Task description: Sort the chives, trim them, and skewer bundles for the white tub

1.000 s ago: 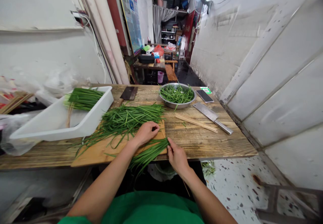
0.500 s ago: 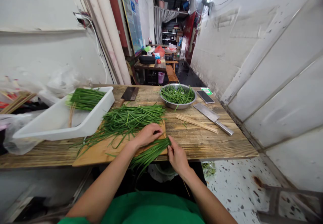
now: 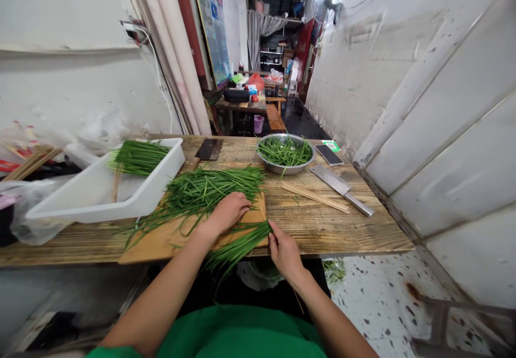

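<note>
The right hand (image 3: 287, 253) pinches a green bunch (image 3: 242, 242). The left hand (image 3: 229, 210) curls by the pile (image 3: 212, 187), its grip unclear.

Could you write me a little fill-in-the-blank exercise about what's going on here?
1. The right hand holds a small bunch of chives coloured ____.
2. As pictured, the smartphone lies to the ____ of the metal bowl.
3. Of the smartphone and the metal-handled cleaver, the one lower in the picture is the ____.

Missing words: green; right; cleaver.
</note>
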Demonstrator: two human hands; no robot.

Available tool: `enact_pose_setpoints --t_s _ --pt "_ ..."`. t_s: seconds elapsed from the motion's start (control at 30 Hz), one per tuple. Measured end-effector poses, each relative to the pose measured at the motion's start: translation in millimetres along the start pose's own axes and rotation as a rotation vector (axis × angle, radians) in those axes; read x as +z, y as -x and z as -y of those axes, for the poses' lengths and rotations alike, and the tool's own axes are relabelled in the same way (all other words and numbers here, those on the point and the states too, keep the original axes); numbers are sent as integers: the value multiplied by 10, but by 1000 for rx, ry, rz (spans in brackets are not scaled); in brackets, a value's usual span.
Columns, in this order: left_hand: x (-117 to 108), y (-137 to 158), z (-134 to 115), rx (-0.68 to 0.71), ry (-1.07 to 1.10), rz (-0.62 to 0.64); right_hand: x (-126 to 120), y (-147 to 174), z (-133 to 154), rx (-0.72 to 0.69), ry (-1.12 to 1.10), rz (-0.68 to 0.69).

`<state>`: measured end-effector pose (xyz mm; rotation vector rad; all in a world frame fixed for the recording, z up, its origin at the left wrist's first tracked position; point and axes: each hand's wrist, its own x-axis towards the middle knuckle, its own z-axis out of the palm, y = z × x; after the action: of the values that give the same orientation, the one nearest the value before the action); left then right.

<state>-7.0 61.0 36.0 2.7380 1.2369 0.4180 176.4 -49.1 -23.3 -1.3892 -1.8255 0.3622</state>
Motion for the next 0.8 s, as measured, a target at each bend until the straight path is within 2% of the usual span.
enact_pose_setpoints --t_s 0.2,0.33,0.63,0.8 --pt "-17 -22 -102 -5 50 -38 -6 2 -11 -20 -12 -5" --pt "-47 -10 -187 -89 99 -82 -1 5 -15 -12 -13 -10" --pt "49 -18 -149 -173 270 -122 -30 1 9 -11 -6 -1" --pt "76 -28 -165 -174 284 -117 -31 -8 12 -33 3 -17"
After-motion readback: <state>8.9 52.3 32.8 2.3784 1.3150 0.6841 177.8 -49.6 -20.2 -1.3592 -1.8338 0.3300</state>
